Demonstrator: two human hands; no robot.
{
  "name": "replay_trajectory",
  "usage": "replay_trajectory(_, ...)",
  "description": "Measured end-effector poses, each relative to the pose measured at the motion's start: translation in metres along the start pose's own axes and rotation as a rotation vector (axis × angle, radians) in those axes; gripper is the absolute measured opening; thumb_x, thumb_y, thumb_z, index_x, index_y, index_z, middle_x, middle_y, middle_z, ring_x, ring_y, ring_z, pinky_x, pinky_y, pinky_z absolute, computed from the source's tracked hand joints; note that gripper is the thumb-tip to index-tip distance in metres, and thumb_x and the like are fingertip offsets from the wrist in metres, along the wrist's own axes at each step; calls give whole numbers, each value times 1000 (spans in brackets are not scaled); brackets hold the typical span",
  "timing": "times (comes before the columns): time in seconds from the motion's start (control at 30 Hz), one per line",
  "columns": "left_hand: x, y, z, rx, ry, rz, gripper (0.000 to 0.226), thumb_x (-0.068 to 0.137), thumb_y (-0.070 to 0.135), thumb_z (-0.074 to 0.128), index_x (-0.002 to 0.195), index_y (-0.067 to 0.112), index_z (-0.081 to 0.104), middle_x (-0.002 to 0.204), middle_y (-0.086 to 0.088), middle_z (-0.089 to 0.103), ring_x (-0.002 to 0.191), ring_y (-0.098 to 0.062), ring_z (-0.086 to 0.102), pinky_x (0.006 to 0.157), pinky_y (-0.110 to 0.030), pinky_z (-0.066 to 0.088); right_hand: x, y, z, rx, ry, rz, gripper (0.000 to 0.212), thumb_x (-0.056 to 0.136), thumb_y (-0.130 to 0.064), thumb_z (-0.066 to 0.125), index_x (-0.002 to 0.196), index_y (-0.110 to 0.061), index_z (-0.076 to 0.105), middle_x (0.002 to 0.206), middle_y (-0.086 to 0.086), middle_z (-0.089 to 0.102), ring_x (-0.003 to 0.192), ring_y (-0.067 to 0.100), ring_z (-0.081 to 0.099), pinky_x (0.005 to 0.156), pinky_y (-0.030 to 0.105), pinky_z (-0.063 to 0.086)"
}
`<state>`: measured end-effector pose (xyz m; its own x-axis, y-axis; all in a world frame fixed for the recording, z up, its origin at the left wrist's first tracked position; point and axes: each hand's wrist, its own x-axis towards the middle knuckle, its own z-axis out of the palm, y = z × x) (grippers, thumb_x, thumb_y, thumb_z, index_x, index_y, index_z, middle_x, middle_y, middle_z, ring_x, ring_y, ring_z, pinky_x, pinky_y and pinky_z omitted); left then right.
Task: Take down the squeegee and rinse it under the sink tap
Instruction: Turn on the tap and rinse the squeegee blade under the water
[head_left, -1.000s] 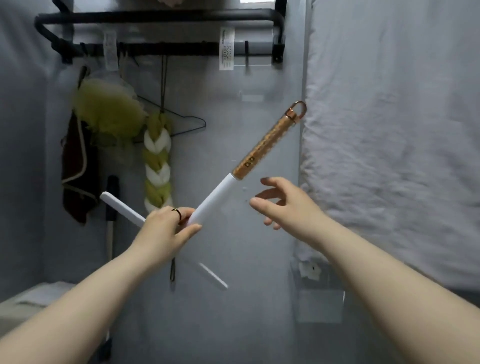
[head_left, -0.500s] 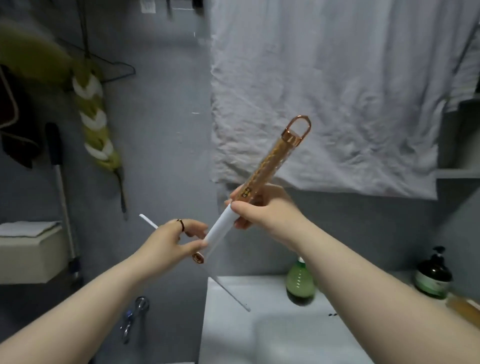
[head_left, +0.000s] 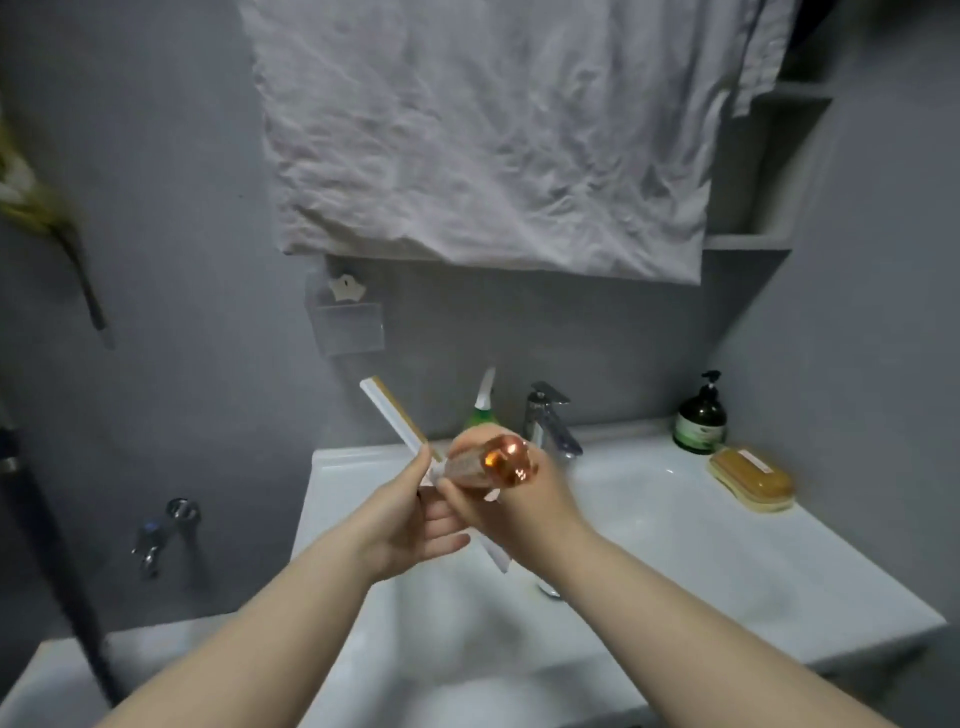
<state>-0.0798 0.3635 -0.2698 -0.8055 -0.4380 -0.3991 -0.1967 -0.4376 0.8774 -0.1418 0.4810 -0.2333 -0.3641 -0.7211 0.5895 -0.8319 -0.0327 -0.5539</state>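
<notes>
The squeegee (head_left: 400, 421) has a white blade with a tan strip and a shiny copper handle. The sink (head_left: 727, 545) is glossy white, the tap (head_left: 550, 421) silver, the wall (head_left: 182, 260) plain grey, the cloth (head_left: 493, 145) off-white. The spray bottle (head_left: 480, 413) is green with a white nozzle, the pump bottle (head_left: 700, 421) dark with a black top.

- The grey wall (head_left: 156, 260) is being lit dimly.
- A crumpled white cloth (head_left: 483, 135) is being displayed across the upper wall.
- A recessed niche (head_left: 763, 171) is being shown right of the cloth.
- A dark pump bottle (head_left: 700, 418) is being carried by the white worktop (head_left: 779, 561), near the wall.
</notes>
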Motion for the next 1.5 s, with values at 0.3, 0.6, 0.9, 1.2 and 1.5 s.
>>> replay_trajectory(0.3,69,3,26,-153,115,-13,19,95,16,43,86,3,53,63,-8,51,38,-13,54,33,-16,48,-20,73,-3,-75,-371,166,33,81,-12,58,112,-22,52,115,-4,53,87,10,58,80,31,49)
replay_trajectory(0.6,112,17,-20,372,56,-131,25,95,24,44,104,1,50,70,-9,54,38,-12,49,35,-18,46,28,165,-24,-404,-268,441,36,88,-12,44,123,-17,51,128,4,56,109,25,55,88,31,41)
replay_trajectory(0.9,126,-4,-37,568,67,-79,20,96,25,41,95,14,58,73,-2,56,37,-9,41,35,-18,35,105,233,-17,-406,-203,497,40,87,-11,45,127,-13,48,135,11,48,116,31,50,89,36,43)
replay_trajectory(1.2,150,-24,-26,799,350,-50,15,86,13,59,72,12,52,64,-2,53,30,-2,51,32,-14,38,155,284,-4,-625,-488,238,46,89,-10,42,135,-16,37,135,14,49,113,38,53,89,42,46)
replay_trajectory(1.5,162,-43,-4,738,408,-29,15,88,10,57,75,16,51,63,0,60,30,-3,48,35,-15,39,160,294,-5,-822,-516,2,40,89,-8,39,129,-3,40,119,16,61,105,35,61,79,40,49)
